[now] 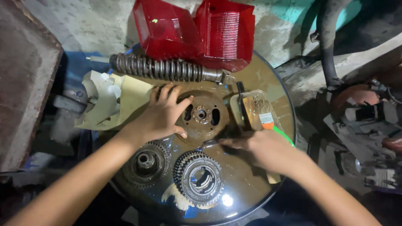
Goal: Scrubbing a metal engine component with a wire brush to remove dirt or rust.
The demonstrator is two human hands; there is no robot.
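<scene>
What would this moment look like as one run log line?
left hand: steadies round metal disc | right hand: holds brush at disc edge | basin: two gears in oily liquid

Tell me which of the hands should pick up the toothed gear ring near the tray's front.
Probably the right hand: it hovers nearer the toothed gear ring, while the left hand is pressed on the round metal disc.

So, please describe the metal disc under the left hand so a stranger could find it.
Look at the round oily tray. The disc lies in its middle, under the left hand, below the coil spring. Unlike the two toothed gears nearer the person, it has oval slots.
</scene>
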